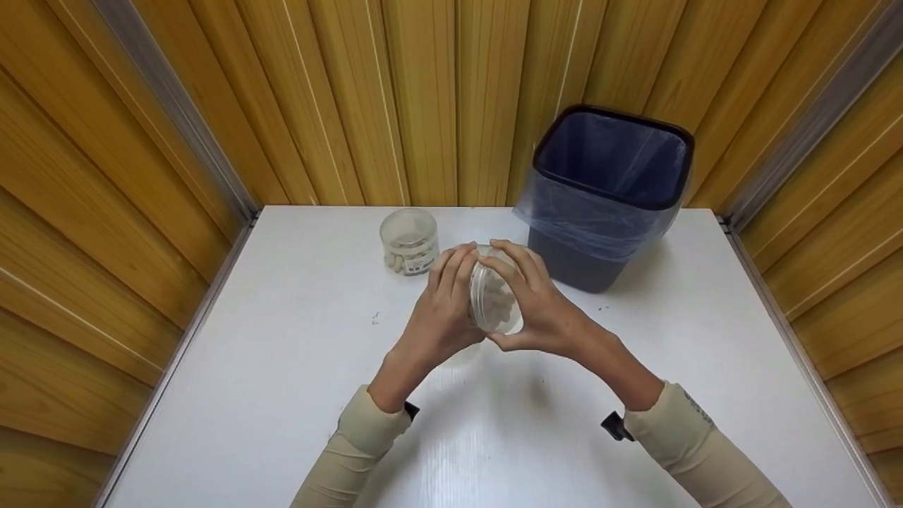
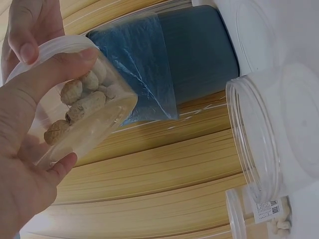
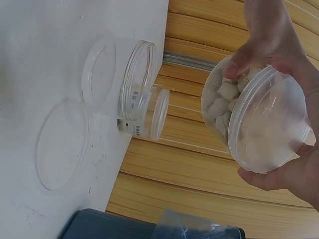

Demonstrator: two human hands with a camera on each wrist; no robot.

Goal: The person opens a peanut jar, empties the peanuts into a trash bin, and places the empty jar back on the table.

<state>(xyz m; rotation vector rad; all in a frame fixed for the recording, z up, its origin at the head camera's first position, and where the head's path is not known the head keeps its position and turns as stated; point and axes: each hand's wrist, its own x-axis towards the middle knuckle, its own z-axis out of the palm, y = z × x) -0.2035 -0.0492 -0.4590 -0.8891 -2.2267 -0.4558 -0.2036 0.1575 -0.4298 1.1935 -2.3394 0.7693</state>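
- I judge that everything turns on the held jar's (image 2: 84,99) long axis: it lies tipped over, running roughly from one hand to the other, its base end toward the left and the lid (image 3: 271,124) facing right.
- I see the left hand (image 1: 441,307) curled round the jar's body, and the right hand (image 1: 554,317) nearer the lid, its fingers bowed round the rim with the thumb below; neither set of fingers is spread free.
- I find the jar between both palms, raised above the desk (image 1: 296,353), in front of the bin (image 1: 585,254) and to its left.
- I count two hands and three jars: the held one, a labelled jar (image 1: 410,247) near the desk's back edge, and an empty-looking jar (image 2: 271,129) standing between that and the hands.
- I count one bin, with one clear liner (image 1: 592,215) folded over its rim, and one flat clear disc (image 3: 62,144) on the desk, perhaps a lid; its see-through edge is too faint for me to be sure.
- I make out several peanuts (image 2: 84,104) through the held jar's wall, but cannot count them all.
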